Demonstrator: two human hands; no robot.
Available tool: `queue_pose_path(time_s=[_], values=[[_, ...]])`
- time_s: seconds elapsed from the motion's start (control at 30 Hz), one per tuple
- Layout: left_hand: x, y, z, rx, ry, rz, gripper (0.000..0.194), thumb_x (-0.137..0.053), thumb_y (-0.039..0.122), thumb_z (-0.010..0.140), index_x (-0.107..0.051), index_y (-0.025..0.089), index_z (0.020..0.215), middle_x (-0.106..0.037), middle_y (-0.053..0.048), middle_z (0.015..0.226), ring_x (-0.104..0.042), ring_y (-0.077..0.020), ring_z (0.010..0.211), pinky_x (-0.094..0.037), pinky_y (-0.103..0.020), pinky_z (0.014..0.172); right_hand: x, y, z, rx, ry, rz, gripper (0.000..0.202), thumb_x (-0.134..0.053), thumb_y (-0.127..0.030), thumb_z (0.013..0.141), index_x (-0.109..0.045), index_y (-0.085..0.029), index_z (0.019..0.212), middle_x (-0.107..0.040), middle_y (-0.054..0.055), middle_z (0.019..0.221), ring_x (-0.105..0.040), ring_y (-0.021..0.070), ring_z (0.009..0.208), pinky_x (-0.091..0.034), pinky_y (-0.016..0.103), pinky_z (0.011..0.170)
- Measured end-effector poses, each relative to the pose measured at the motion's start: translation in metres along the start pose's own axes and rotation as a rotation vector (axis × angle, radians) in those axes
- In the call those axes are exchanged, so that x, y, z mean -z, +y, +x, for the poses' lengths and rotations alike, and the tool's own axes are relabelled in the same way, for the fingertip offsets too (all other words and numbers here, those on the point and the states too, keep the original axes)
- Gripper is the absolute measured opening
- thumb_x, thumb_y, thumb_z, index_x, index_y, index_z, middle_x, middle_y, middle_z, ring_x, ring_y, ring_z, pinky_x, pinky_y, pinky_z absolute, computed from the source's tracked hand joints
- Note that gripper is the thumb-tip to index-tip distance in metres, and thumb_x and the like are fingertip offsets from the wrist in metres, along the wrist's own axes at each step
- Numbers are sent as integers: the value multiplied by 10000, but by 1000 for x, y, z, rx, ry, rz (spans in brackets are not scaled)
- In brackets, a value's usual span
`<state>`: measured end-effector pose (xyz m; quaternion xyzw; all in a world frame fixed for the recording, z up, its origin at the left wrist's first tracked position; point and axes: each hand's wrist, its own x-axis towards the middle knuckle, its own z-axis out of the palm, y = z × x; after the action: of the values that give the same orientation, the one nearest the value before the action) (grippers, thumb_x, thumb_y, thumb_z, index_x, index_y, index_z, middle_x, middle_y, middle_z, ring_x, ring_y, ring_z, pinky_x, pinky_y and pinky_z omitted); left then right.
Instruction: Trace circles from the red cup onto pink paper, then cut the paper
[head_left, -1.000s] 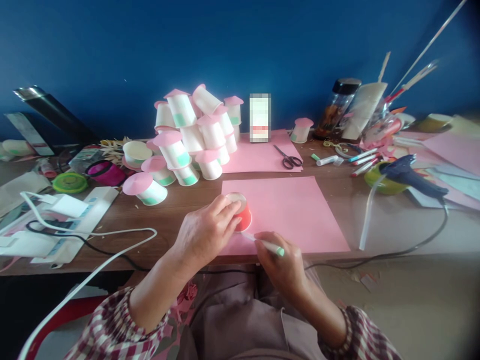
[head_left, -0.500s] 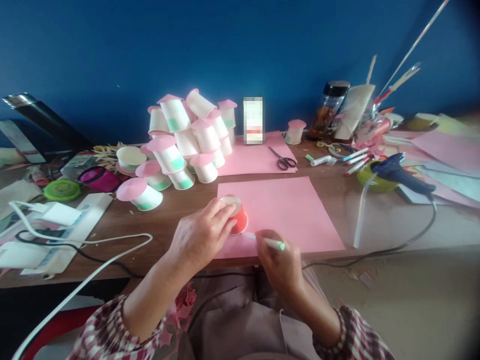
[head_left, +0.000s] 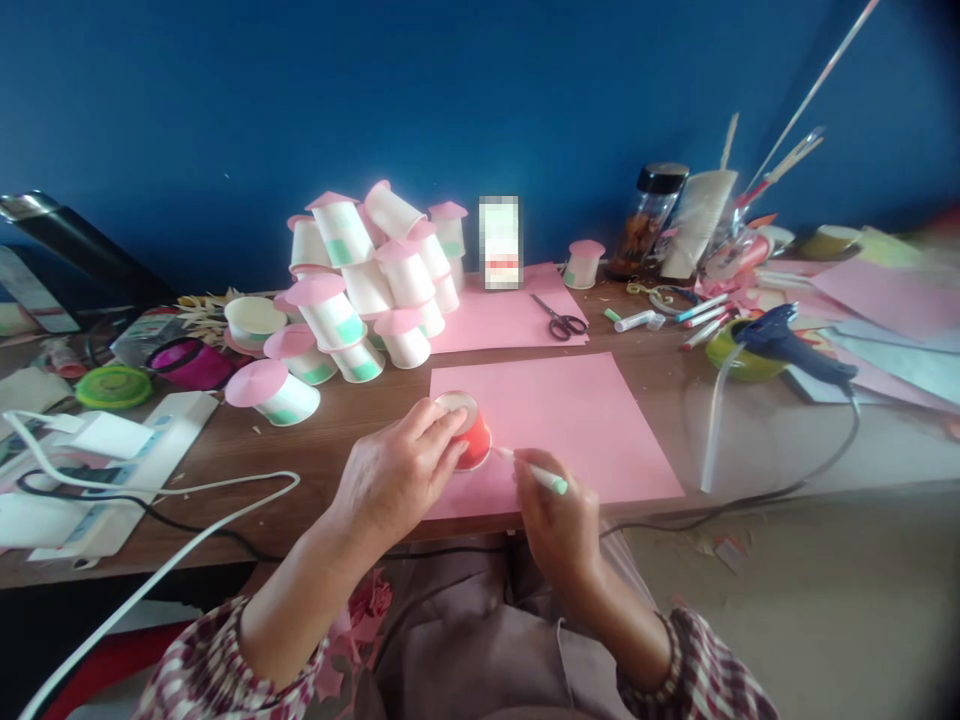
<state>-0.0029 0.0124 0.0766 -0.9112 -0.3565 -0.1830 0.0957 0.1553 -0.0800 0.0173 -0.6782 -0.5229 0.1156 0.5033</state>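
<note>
A red paper cup (head_left: 474, 440) rests upside down on a pink sheet (head_left: 570, 420) near the table's front edge. My left hand (head_left: 397, 470) grips the cup from the left, its fingers over the pale base and side. In my right hand (head_left: 555, 510) is a marker with a light green end (head_left: 549, 480); its tip points at the cup's rim, close to the paper. Whether the tip touches the paper is too small to tell.
White cups with pink cone tops (head_left: 337, 230) are piled at the back left. Black scissors (head_left: 564, 325) lie on more pink paper (head_left: 495, 320). A blue glue gun (head_left: 806, 345), capped markers (head_left: 705, 310) and a jar (head_left: 651, 220) stand right; a power strip (head_left: 176, 420) lies left.
The marker tip has moved up along the right side of the cup's rim. My left hand keeps its hold on the cup. The whole view has shifted slightly.
</note>
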Motion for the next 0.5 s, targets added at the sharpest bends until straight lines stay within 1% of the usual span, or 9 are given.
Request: queue_pose_path(time_s=[0.17,0.33,0.5], values=[[-1,1,0,-2,-1,4,288,-492,333,911,-521,294,1194,-631,40,1044,-656,-119,763,-407,-252,504,-2,2,0,11,41,26,196,-500,-243,915,-656,-126,937,-705,72,784,-668,171,718,-505,242,681],[1,2,0,10,-8,9,285,-491,328,910,-530,296,1190,-631,43,1040,-651,-114,743,-403,-252,496,-2,2,0,0,29,25,192,-498,-242,916,-654,-135,944,-707,71,786,-672,176,726,-517,254,692],[1,2,0,10,-11,9,297,-490,324,909,-532,293,1201,-633,34,1064,-653,-118,764,-404,-249,509,-2,1,0,5,15,12,183,-504,-238,910,-659,-142,935,-713,75,815,-674,179,752,-516,256,710]])
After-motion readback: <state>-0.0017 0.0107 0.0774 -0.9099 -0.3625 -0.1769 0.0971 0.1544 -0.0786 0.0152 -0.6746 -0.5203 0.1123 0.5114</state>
